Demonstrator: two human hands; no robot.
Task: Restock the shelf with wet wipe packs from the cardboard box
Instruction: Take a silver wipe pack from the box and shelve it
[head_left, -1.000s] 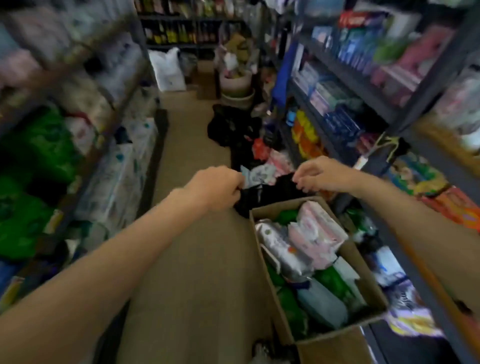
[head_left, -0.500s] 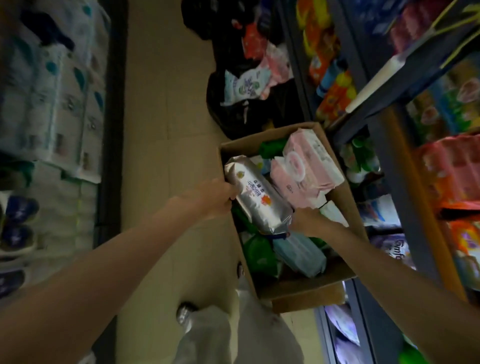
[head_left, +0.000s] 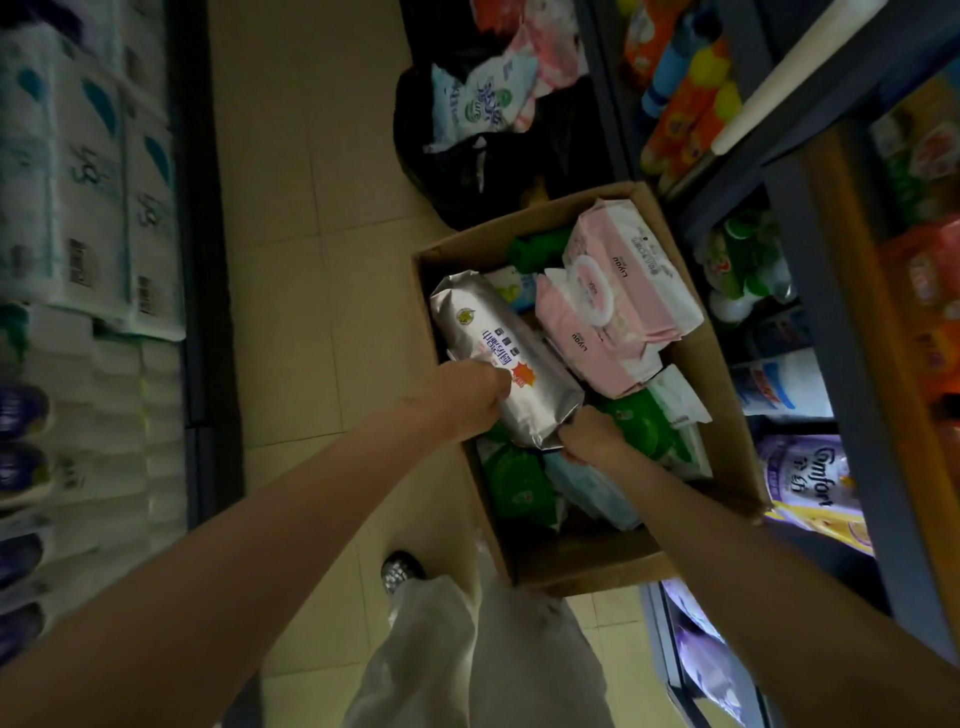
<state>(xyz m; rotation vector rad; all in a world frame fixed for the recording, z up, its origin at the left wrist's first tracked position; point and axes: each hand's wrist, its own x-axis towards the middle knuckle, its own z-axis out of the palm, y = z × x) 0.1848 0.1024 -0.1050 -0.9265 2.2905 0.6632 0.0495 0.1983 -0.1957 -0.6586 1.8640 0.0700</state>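
An open cardboard box (head_left: 724, 415) stands on the floor by the right shelf, full of wet wipe packs. A long silver pack (head_left: 496, 343) lies on top at the box's left side. My left hand (head_left: 462, 397) grips its left edge and my right hand (head_left: 589, 434) grips its near end. Two pink packs (head_left: 621, 306) lie stacked to its right. Green packs (head_left: 519, 480) and a pale blue pack (head_left: 592, 491) lie underneath.
The right shelf (head_left: 810, 218) holds bottles and a purple softener pouch (head_left: 813, 493). A black bag (head_left: 467, 156) with more packs sits beyond the box. Tissue packs (head_left: 88, 182) fill the left shelf. My legs and a shoe (head_left: 400, 569) stand on the tiled aisle floor.
The view tilted down from the aisle to the box. Both hands came down into the box and took hold of the silver pack; my left hand slid along its edge toward me.
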